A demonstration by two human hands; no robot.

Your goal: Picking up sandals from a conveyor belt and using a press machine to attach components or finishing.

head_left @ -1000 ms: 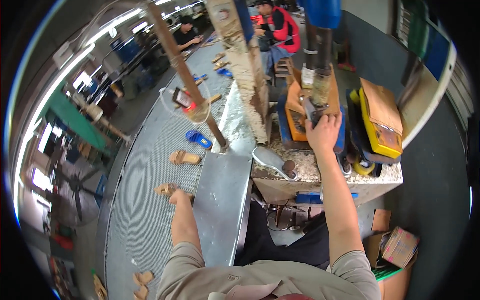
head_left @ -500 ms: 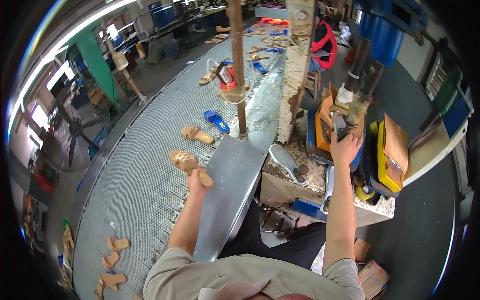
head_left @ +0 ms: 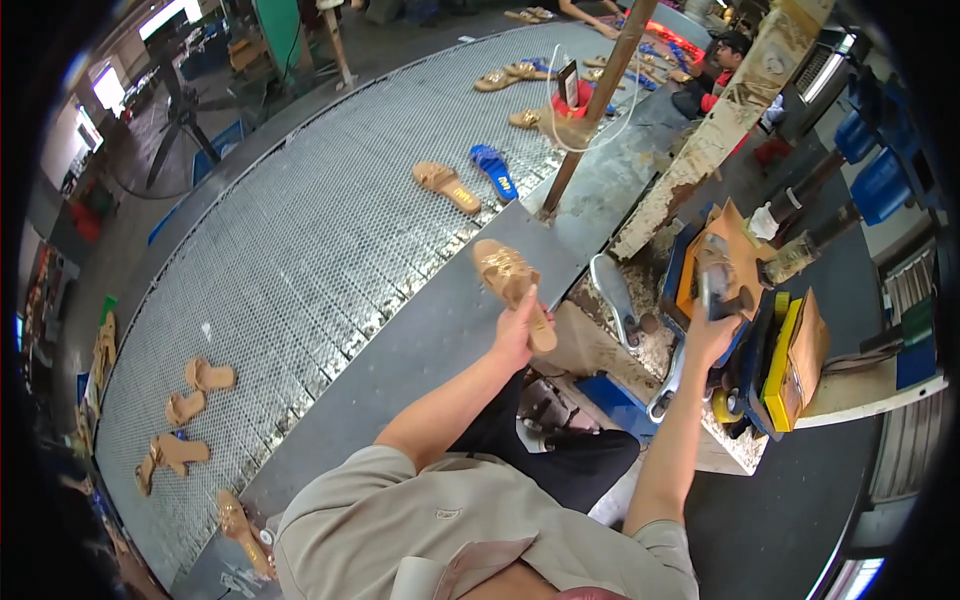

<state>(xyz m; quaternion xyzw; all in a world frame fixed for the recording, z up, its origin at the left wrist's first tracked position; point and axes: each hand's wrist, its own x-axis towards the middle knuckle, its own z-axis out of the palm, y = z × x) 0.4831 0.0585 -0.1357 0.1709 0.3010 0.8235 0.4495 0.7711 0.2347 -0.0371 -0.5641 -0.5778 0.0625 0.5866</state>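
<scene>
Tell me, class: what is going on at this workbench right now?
A person sits beside a wide metal mesh belt carrying sandals. Their left hand holds up a tan sandal above the belt's edge. Their right hand reaches to the cluttered side bench and grips a small grey tool. Tan and blue sandals lie farther along the belt.

Shoe factory floor: long mesh conveyor (head_left: 300, 250) carrying sandals (head_left: 447, 186), glue-stained workbench (head_left: 690, 390), other workers seated along line.
</scene>
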